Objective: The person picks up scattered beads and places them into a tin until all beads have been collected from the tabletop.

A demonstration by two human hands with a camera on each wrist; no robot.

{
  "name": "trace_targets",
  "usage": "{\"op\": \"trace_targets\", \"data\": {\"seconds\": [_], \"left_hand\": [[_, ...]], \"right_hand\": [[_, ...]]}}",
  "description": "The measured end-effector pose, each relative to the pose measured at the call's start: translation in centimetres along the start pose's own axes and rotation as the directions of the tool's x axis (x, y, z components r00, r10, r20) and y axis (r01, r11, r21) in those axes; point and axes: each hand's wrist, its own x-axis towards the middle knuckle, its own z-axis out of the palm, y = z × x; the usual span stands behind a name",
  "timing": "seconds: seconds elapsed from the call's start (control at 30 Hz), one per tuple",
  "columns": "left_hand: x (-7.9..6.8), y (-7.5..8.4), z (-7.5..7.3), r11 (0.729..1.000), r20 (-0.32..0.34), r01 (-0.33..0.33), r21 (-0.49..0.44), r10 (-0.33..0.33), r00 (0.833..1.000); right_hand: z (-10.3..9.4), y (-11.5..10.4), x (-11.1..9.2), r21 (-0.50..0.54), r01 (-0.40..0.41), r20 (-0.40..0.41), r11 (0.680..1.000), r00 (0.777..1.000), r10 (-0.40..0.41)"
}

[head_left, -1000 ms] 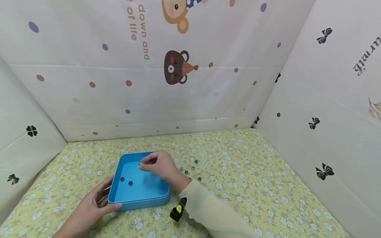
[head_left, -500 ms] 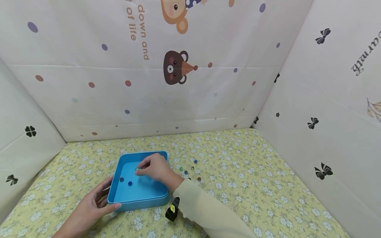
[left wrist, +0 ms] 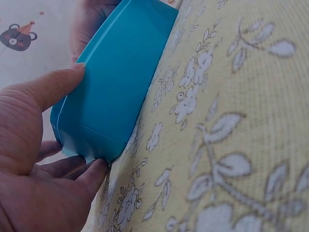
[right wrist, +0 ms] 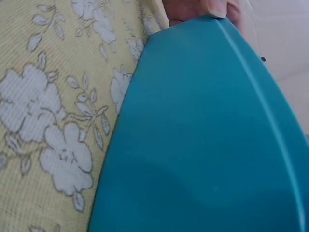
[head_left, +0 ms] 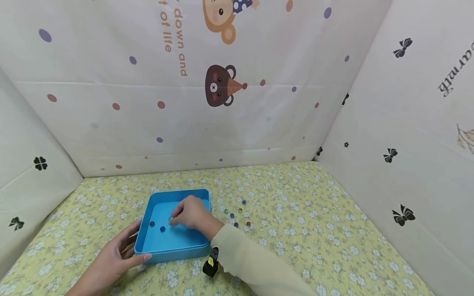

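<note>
A shallow blue plastic box (head_left: 185, 249) stands on the table, with a brownish marble (head_left: 152, 224) and a dark blue marble (head_left: 162, 229) on its floor. My left hand (head_left: 112, 257) grips the near left corner, thumb along the front wall and fingers against the left side; the left wrist view shows this hold close up. Inside the box, low over its floor, my right hand (head_left: 193, 211) pinches a small greenish marble (head_left: 170, 219), mostly covered by the fingertips. The box wall (right wrist: 193, 121) fills most of the right wrist view and hides those fingers.
Several loose marbles lie right of the box, among them a green marble (head_left: 226, 211), a blue marble (head_left: 244, 202) and a brown marble (head_left: 248, 224). Flowered yellow cloth (head_left: 296, 213) covers the table. Pale printed walls (head_left: 259, 123) enclose the back and sides.
Inside the box, my right hand has moved toward me and slightly left, lowering with the marble in its fingertips. My left hand and the box have stayed in place.
</note>
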Motion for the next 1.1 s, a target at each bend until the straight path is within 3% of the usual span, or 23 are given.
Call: {"op": "trace_targets", "data": {"seconds": [0.3,0.57,1.1], "left_hand": [[-0.2,-0.1,-0.1,1.0,0.006,0.008,0.009,-0.008,1.0],[-0.1,-0.2,-0.1,1.0,0.008,-0.014,0.017,0.014,1.0],[0.2,-0.2,0.3,1.0,-0.022,-0.015,0.008,0.015,1.0]], "right_hand": [[0.5,0.1,0.0,-0.043,-0.006,0.017,0.999,1.0,0.007],[0.4,0.2,0.1,-0.007,0.019,0.005,1.0,1.0,-0.019],[-3.5,1.2,-1.6,0.174,0.175,-0.022,0.969,0.985,-0.174]]}}
